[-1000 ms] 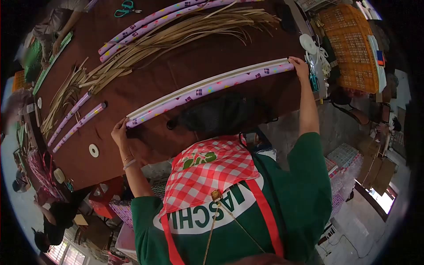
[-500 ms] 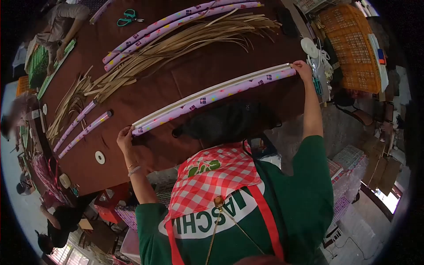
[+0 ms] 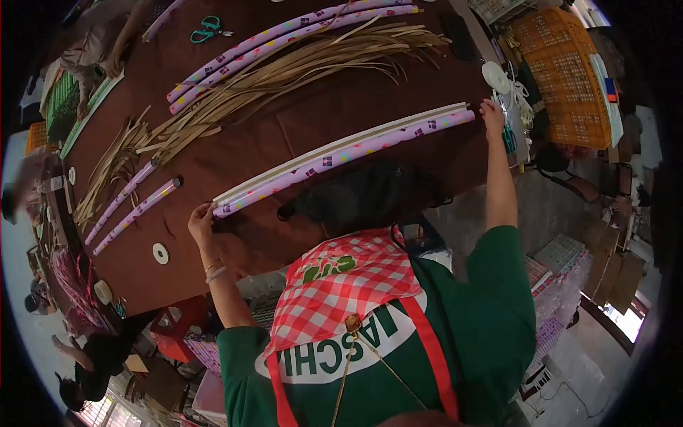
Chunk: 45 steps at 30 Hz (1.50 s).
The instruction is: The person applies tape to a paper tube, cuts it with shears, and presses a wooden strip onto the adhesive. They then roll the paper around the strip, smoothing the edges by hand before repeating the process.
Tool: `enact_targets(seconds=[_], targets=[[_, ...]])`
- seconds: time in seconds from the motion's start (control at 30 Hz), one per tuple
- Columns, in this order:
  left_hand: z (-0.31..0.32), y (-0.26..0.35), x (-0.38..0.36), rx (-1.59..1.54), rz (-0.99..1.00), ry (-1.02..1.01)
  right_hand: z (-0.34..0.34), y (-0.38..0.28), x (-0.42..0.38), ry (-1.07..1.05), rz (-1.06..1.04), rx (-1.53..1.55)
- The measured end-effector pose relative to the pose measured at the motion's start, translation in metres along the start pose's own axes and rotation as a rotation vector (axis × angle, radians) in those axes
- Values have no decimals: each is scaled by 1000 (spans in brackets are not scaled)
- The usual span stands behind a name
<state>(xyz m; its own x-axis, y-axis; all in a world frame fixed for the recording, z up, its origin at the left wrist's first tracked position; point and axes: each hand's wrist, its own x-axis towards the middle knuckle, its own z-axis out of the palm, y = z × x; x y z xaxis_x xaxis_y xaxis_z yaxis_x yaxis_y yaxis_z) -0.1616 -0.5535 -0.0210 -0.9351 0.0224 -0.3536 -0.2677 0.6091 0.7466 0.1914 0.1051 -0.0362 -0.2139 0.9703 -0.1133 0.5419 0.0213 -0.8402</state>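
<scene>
A long roll of lilac patterned wrapping paper (image 3: 348,158) lies slantwise on the brown table, with pale strips (image 3: 341,146) along its far edge. At its left end my left hand (image 3: 201,222) is closed, fingers pinching the roll's tip. Just beyond the right end, my right hand (image 3: 492,119) is apart from the roll, its fingertips drawn together beside the scissors and white cord at the table's edge. Whatever is between those fingertips, if anything, is too small to make out. A black bag (image 3: 366,196) lies between the roll and my apron.
A bundle of brown paper strips (image 3: 299,67) and more lilac rolls (image 3: 260,46) lie farther back. Teal-handled scissors (image 3: 206,30), a white tape roll (image 3: 161,253) and two short rolls (image 3: 135,217) are around. An orange crate (image 3: 562,78) stands right; another person's hand (image 3: 84,107) works at left.
My right hand has let go of the roll's right end and shifted slightly right, away from it. My left hand stays at the left end.
</scene>
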Motion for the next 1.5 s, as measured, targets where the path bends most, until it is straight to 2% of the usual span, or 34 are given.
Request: enact_targets(seconds=[0.07,0.1,0.17,0.23,0.37,0.43,0.47,0.57,0.7,0.83,1.1,1.2,1.43,1.5], targets=[[-1,-1,2,-5,-8,5,8,19,5,122,-337,-132],[-1,-1,2,13,4,8,17,-28,-34,62,-382,-224],[-1,5,-4,119,50,39,42,-78,-88,-149,-445,-156],[1,4,-4,91,48,43,71,-97,-130,-428,-511,-111],[-1,9,-6,76,24,7,122,-135,-203,-831,-637,-157],[-3,10,-7,88,21,1,148,-134,-218,-911,-763,-230],[-3,9,-7,81,18,-3,161,-126,-223,-876,-865,-204],[1,3,-3,27,46,9,175,-125,-230,-924,-887,-363],[1,2,-4,-20,85,36,179,-109,-219,-879,-865,-277],[0,1,-2,-10,42,25,162,-106,-198,-880,-722,-316],[-1,-1,3,21,16,13,118,-100,-147,-812,-563,-363],[-1,13,-8,52,31,26,105,-99,-129,-770,-572,-463],[1,7,-5,14,18,17,84,-81,-90,-652,-564,-470],[0,8,-6,3,13,23,79,-80,-84,-683,-491,-470]])
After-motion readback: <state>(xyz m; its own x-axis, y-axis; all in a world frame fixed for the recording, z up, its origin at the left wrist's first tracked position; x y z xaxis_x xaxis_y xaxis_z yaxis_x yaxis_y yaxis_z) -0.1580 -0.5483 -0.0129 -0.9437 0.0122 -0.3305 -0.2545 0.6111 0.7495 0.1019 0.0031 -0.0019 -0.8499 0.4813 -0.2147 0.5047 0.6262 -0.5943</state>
